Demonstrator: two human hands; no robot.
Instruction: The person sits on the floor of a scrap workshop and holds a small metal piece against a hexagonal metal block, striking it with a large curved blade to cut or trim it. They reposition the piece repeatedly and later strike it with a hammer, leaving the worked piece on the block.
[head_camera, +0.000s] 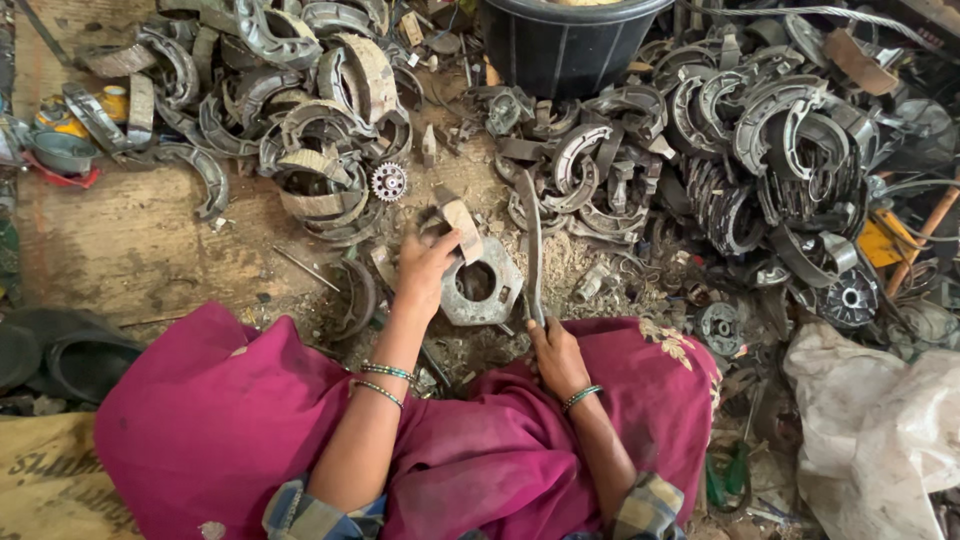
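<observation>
Head view: a brake shoe (455, 222) is gripped by the left hand (425, 272) at frame centre above a round metal plate (482, 285); a curved metal bar (532, 250) is clasped by the right hand (556, 352).

Dirt floor (130, 240), daylit; heaps of curved metal scrap (760, 130); black tub (565, 45); white sack (880, 430).

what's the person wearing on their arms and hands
Both hands are bare, no gloves. The left hand has two thin beaded bangles at the wrist, green and pale beads. The right hand has one similar green bangle. Both forearms are uncovered; plaid sleeves in blue, yellow and grey are rolled up near the elbows. Magenta cloth drapes over the lap.
</observation>
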